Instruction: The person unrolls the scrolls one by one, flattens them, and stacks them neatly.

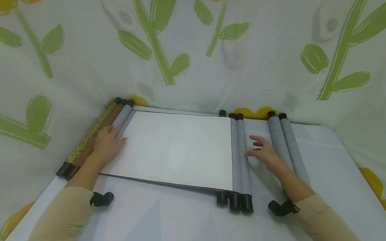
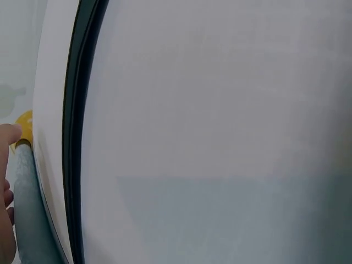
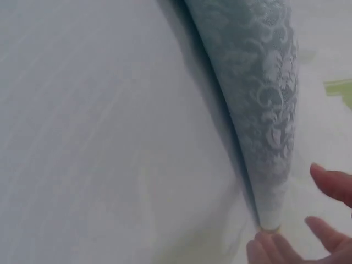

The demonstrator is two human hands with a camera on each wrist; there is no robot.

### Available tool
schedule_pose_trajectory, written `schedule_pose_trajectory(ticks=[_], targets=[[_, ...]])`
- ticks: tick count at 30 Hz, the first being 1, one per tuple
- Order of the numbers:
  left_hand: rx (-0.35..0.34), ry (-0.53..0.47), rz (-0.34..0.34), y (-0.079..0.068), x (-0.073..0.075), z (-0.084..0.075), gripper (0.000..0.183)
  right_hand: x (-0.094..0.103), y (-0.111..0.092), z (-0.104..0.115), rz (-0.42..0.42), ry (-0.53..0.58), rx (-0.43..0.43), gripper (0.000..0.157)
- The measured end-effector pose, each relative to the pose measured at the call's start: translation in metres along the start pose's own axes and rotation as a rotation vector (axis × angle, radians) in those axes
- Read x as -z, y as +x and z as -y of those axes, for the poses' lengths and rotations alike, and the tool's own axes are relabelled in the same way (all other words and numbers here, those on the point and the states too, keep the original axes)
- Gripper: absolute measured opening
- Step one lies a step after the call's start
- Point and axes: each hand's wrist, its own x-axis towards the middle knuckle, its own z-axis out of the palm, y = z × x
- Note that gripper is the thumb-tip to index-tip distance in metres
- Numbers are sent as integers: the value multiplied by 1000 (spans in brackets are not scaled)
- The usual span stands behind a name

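A hanging scroll with a blank white sheet [image 1: 179, 150] lies spread on the table between both hands. At its left end is a grey rolled edge [image 1: 122, 115] with a black knob. My left hand [image 1: 107, 145] rests on that roll with fingers extended; the left wrist view catches the same hand [image 2: 5, 198] only at its edge. At the right end, grey rollers [image 1: 242, 148] with black end caps lie side by side. My right hand [image 1: 263, 150] hovers just right of them, fingers loosely spread and holding nothing. A floral grey roll [image 3: 264, 99] tapers toward the right fingers in the right wrist view.
Two grey rolled scrolls [image 1: 291, 144] lie to the right, partly behind the right forearm. A yellow patterned roll [image 1: 86, 141] and a brown one [image 1: 91, 146] lie along the left. A flower-printed curtain [image 1: 195, 73] hangs behind the table [image 1: 132, 212].
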Motion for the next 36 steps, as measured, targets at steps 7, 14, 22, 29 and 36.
schedule_pose_trajectory(ticks=[7,14,22,29,36], targets=[[73,-199,53,1,1,-16,70,21,-13,-7,93,-42,186,71],[131,-372,90,8,6,-38,84,37,-23,-11,120,-61,258,72],[114,-368,140,6,5,-54,89,50,-29,-19,83,-118,299,70],[67,-414,194,3,1,-88,87,62,-41,-30,40,-177,320,72],[14,-483,236,-6,-4,-121,87,73,-50,-43,-8,-229,321,74]])
